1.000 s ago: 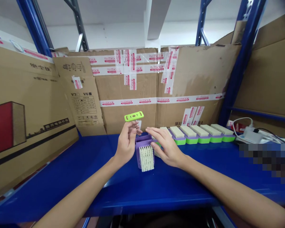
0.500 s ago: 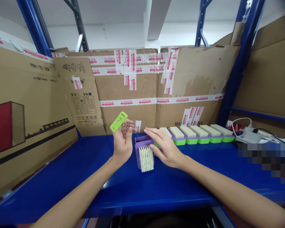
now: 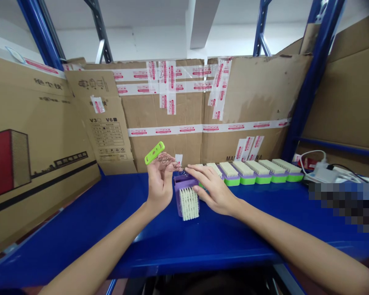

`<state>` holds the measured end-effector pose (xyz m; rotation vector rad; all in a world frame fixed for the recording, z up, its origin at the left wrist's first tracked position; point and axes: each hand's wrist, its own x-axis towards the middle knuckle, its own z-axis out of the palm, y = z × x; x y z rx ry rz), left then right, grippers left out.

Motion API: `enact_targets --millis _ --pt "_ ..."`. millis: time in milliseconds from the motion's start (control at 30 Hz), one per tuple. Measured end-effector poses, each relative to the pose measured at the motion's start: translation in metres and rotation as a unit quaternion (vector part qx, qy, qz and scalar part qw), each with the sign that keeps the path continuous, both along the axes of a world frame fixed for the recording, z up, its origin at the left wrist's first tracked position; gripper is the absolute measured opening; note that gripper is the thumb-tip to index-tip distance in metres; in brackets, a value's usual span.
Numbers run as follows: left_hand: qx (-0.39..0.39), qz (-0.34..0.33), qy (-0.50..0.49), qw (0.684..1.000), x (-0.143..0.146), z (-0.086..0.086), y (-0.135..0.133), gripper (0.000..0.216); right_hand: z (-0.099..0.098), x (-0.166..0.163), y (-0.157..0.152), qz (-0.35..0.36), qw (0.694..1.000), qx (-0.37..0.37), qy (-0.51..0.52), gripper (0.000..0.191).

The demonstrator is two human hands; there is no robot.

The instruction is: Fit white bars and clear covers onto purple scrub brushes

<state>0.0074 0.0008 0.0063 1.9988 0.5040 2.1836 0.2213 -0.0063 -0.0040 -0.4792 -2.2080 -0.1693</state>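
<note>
My left hand [image 3: 159,186] is closed on a flat lime-green plate [image 3: 154,153] with oval slots, held tilted above the shelf. Thin copper-coloured wire coils [image 3: 169,160] trail from the plate past the fingers towards the open top of a purple brush body [image 3: 177,201]. Cream bristles [image 3: 189,204] cover the near face of this brush, which stands on end. My right hand [image 3: 217,190] steadies the brush from the right, fingers across its upper edge and thumb near the bristles. The inside of the brush body is mostly hidden.
Finished-looking brushes [image 3: 247,179] with green and purple bodies form a row at the back right, bristles up. Beyond them lie a white plug adapter [image 3: 324,174] and cables. Taped cardboard [image 3: 166,147] walls the back of the blue shelf [image 3: 110,221]; a printed carton [image 3: 43,123] stands left.
The green plate has tipped in my left hand and the coils now reach across to the top of the purple brush body. My right hand stays on the brush.
</note>
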Motion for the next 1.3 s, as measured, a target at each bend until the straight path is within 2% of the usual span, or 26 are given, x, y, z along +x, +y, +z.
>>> enact_targets --millis 200,333,667,1033,1300 --pt "-0.033 0.009 0.020 0.999 -0.004 -0.006 0.002 0.031 0.000 0.000 0.000 -0.005 1.000 0.010 0.008 0.050" --pt "-0.049 0.014 0.054 0.997 -0.006 -0.007 0.003 0.031 0.000 -0.001 -0.002 0.011 1.000 0.012 0.026 0.055" --pt "-0.093 -0.029 0.117 0.988 -0.008 -0.001 -0.004 0.021 -0.001 -0.001 -0.003 0.023 0.998 -0.017 0.063 0.072" --pt "-0.077 -0.031 0.131 0.988 -0.006 0.000 -0.009 0.018 -0.003 -0.002 -0.002 0.011 0.999 -0.008 0.048 0.080" --pt "-0.064 -0.025 0.144 0.987 -0.006 -0.001 -0.009 0.029 -0.006 -0.002 -0.002 -0.005 0.999 0.026 0.027 0.084"
